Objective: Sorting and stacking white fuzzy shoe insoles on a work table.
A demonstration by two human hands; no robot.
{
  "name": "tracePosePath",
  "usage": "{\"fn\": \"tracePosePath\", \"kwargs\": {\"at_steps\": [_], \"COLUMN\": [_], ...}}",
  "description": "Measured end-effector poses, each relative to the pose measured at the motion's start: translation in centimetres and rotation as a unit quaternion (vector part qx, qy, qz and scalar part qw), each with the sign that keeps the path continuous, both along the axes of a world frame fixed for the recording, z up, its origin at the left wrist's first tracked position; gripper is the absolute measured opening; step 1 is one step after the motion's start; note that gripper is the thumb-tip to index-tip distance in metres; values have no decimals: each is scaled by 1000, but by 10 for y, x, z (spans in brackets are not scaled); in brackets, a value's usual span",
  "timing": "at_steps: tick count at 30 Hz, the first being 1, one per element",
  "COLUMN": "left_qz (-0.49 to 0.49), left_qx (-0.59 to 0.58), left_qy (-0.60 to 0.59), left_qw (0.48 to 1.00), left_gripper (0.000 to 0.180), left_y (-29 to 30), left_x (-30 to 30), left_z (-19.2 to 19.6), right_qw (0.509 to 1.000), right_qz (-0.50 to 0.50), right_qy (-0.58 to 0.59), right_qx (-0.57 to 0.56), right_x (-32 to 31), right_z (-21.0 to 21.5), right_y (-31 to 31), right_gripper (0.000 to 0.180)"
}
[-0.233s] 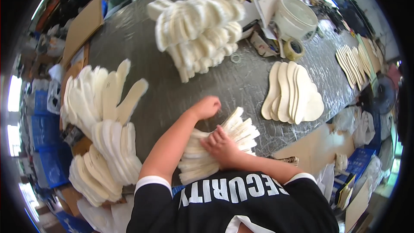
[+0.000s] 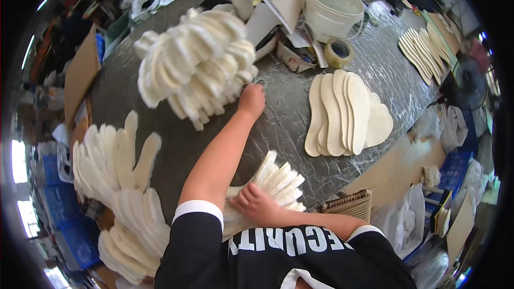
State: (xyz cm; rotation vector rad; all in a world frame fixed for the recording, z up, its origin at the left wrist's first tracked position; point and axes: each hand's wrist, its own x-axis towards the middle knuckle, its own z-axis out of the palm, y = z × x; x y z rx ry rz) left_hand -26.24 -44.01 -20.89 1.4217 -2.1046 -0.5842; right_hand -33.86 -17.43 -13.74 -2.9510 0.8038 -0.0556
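Observation:
My left hand [image 2: 251,101] reaches forward over the table with its fingers curled closed. Its fingertips meet a small pale ring [image 2: 261,82] beside a tall pile of fleecy cream insoles [image 2: 195,56]; whether they grip the ring is hidden. Close to my body, my right hand [image 2: 257,203] rests over a fanned bundle of insoles [image 2: 281,179], fingers bent round its upper side and pressing it. My forearm and shirt cover part of that bundle. Flat cream insoles [image 2: 342,112] lie overlapped to the right, and more fleecy insoles [image 2: 120,155] spread out at the left.
A white bucket [image 2: 333,13], a tape roll [image 2: 339,53] and a grey cylindrical container [image 2: 241,0] stand at the back of the plastic-covered table [image 2: 284,112]. Thin insoles [image 2: 423,53] lie far right. A woven stool or chair [image 2: 348,206] stands by the near right edge.
My left hand has moved forward from near the bundle to the small ring. My right hand stays on the bundle. The whole view has shifted, so the table's things sit further left.

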Motion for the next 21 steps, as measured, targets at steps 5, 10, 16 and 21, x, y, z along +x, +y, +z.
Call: {"fn": "tracePosePath", "kwargs": {"at_steps": [5,10,16,21], "left_qz": [53,63,36,70], "left_qx": [40,18,-51,-3], "left_qy": [-133,-86,-19,-61], "left_qw": [989,994,998,996], "left_gripper": [15,11,12,9], "left_y": [-21,7,8,-5], "left_x": [-23,-7,0,2], "left_z": [-9,-10,-13,-10], "right_qw": [997,994,997,996], "right_qz": [-15,2,5,5], "right_qy": [-79,-94,-78,-90], "right_qx": [-23,-55,-6,-6], "right_x": [3,6,5,5], "right_z": [-17,-28,-18,-15], "right_y": [1,2,0,0], "right_gripper": [45,45,47,48]}}
